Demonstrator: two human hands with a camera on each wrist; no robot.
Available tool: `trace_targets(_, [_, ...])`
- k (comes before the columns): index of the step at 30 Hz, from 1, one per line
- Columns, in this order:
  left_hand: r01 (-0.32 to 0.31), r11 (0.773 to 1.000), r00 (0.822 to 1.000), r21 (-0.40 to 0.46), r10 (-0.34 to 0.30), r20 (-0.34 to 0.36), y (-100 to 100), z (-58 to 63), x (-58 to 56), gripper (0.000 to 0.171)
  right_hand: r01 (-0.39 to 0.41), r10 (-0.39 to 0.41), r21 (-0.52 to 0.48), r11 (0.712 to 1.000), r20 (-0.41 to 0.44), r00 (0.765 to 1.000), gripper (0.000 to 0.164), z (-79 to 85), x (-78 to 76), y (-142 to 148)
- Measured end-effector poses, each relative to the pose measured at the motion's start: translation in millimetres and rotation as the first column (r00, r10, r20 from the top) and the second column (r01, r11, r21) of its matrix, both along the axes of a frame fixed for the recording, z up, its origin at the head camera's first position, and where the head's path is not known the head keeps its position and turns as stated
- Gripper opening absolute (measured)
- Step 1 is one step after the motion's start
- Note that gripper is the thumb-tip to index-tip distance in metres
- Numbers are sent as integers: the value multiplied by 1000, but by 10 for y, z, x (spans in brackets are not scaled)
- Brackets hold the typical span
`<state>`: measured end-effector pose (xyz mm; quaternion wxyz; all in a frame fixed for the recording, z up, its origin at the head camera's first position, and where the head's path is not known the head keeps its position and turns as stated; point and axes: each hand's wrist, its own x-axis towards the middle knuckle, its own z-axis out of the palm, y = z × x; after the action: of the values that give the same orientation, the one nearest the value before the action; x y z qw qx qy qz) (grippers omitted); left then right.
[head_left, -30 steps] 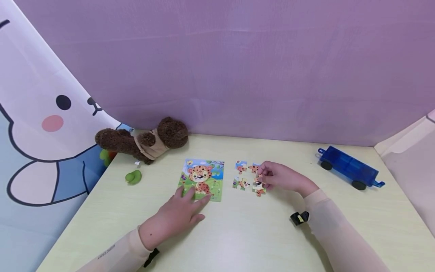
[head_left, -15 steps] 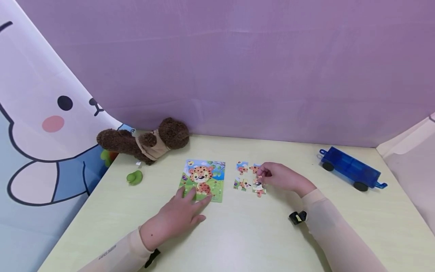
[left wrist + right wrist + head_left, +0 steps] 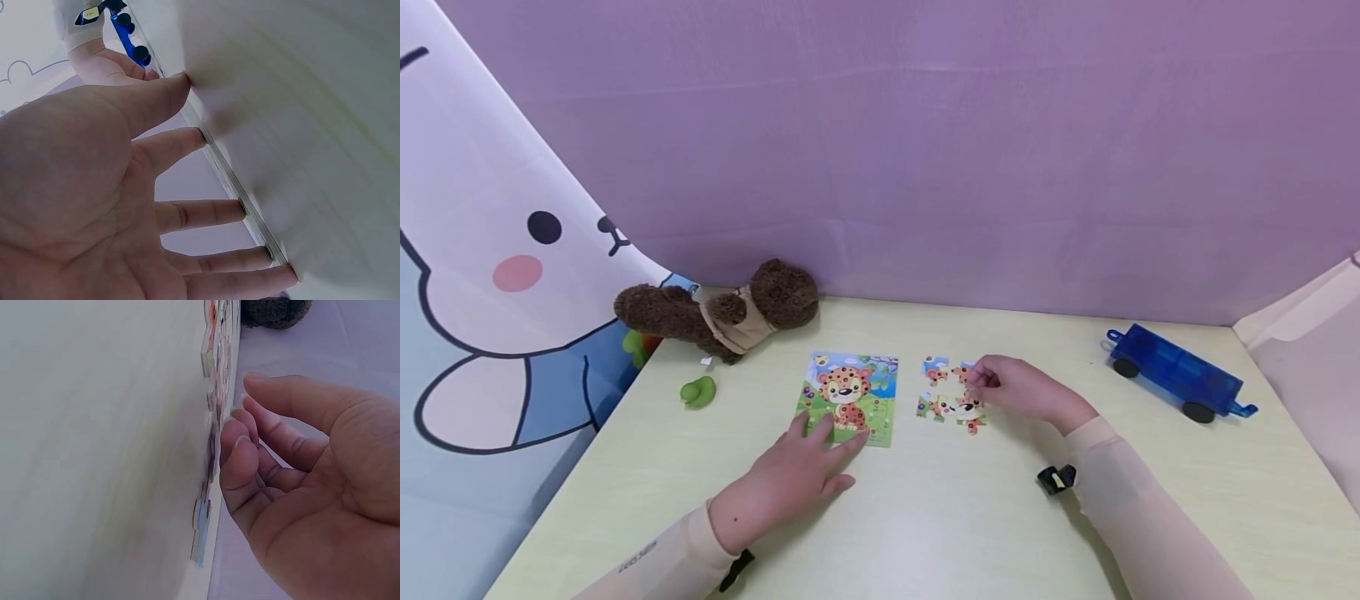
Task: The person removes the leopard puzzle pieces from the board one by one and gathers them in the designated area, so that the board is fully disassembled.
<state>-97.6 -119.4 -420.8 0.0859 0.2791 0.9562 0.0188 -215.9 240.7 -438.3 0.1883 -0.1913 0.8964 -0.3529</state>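
Pieces (image 3: 942,407) lie in from the desk's (image 3: 940,525) far edge, right of the card (image 3: 842,385). Spread left hand (image 3: 793,473) touches the card; right hand (image 3: 1021,390) curls over the pieces (grip unclear). Aligning seems underway; next likely calls for a light, level nudge.

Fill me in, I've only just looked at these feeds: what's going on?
A person is handling leopard jigsaw pieces. Their left grip, fingers spread, rests its fingertips at the bottom of the leopard card. Their right grip is at the right side of the pieces; whether it pinches one is unclear. The puzzle isn't fully together yet: the upper left piece lies apart from the one below it. A brown plush toy, green toy and blue wagon lie off to the sides, untouched.
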Motion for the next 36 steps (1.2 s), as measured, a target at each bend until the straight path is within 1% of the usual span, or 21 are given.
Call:
trace_targets(4, [2, 1000, 1000, -6, -2, -5, -3, -4, 4, 62, 6, -6, 0, 1000, -2, 1000, 14, 29, 8, -15])
trace_targets(9, [8, 1000, 1000, -9, -8, -12, -4, -3, 8, 62, 16, -17, -9, 1000, -44, 999, 16, 84, 11, -97])
trace_targets(15, [23, 1000, 999, -9, -23, -31, -11, -4, 12, 61, 34, -38, -58, 998, -72, 997, 20, 194, 1, -264])
trace_targets(17, [26, 1000, 999, -7, -26, -33, -12, -2, 12, 61, 42, -47, -84, 996, -65, 997, 22, 230, -5, -334])
trace_targets(21, [19, 1000, 1000, 2, -19, -20, -13, 0, 12, 61, 53, -56, -131, 990, -19, 998, 29, 272, -29, -505])
trace_targets(26, [0, 1000, 1000, 11, 0, 10, -8, -7, 4, 61, 56, -49, -155, 986, 47, 998, 36, 264, -78, -748])
trace_targets(29, [-6, 1000, 1000, 11, 6, 19, -7, -17, 0, 61, 46, -34, -164, 985, 78, 996, 37, 244, -99, -889])
trace_targets(33, [-5, 1000, 1000, 8, 5, 18, -11, -20, 0, 60, 24, -7, -178, 984, 98, 995, 37, 209, -126, -1052])
trace_targets(36, [2, 1000, 1000, 7, -2, 8, -15, -13, 3, 60, 12, 3, -168, 986, 88, 996, 39, 183, -145, -1157])
